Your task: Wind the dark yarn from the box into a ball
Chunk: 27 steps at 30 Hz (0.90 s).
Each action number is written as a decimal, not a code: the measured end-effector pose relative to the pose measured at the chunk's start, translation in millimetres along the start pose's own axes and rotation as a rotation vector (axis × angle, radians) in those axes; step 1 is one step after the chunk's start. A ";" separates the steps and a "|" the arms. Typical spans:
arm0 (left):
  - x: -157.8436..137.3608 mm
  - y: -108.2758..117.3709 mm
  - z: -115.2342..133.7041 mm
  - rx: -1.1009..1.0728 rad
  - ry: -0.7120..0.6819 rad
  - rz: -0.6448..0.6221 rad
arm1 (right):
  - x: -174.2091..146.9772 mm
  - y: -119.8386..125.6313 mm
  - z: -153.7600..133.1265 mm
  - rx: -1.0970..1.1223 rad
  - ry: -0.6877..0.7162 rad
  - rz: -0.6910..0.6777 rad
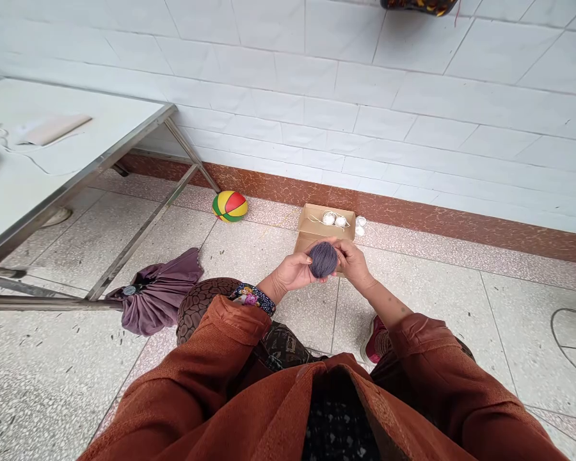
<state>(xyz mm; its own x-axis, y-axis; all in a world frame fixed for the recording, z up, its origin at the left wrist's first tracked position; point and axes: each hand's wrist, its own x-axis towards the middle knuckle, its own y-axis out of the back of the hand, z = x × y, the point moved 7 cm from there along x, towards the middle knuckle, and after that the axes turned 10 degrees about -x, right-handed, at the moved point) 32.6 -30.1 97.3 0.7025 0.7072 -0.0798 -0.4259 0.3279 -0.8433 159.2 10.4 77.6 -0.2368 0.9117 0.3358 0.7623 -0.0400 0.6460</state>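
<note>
A round ball of dark purple-grey yarn (pixel 323 260) is held up between my two hands, over the floor. My left hand (pixel 292 271) grips its left side, with the thumb on the front of the ball. On the other side, my right hand (pixel 355 264) has its fingers closed at the ball's upper right edge; whether they pinch a strand there is too small to make out. Just beyond the hands lies an open cardboard box (pixel 305 221), its near part partly hidden by them. White balls of yarn (pixel 335 219) sit inside it with a loose pale strand.
More small white balls (pixel 360 225) lie right of the box, by the tiled wall. A colourful ball (pixel 230 206) rests near the leg of a metal-framed table (pixel 125 134) at left. Purple cloth (pixel 158 291) lies on the floor, and a thin cable (pixel 564 346) loops at far right.
</note>
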 end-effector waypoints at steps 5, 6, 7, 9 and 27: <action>0.1 5.9 1.5 -0.032 -0.016 0.041 | -8.6 -15.3 5.0 0.011 0.011 -0.060; 0.3 7.1 0.9 -0.033 -0.012 0.045 | -8.7 -15.8 6.3 -0.001 0.009 -0.062; 0.4 8.3 0.8 -0.031 -0.015 0.051 | -8.4 -15.8 7.3 -0.015 0.006 -0.064; 0.7 10.5 2.2 -0.020 -0.040 0.079 | -7.3 -14.9 8.8 -0.045 0.003 -0.067; -5.8 51.6 38.2 0.316 -0.327 0.493 | -23.3 -2.3 -44.4 -0.020 0.276 -0.281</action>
<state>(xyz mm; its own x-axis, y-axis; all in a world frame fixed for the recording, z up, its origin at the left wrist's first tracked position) -15.2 6.7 74.6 0.1955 0.9582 -0.2088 -0.8342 0.0506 -0.5492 136.2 -28.9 98.8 -0.5898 0.7443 0.3133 0.6332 0.1855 0.7514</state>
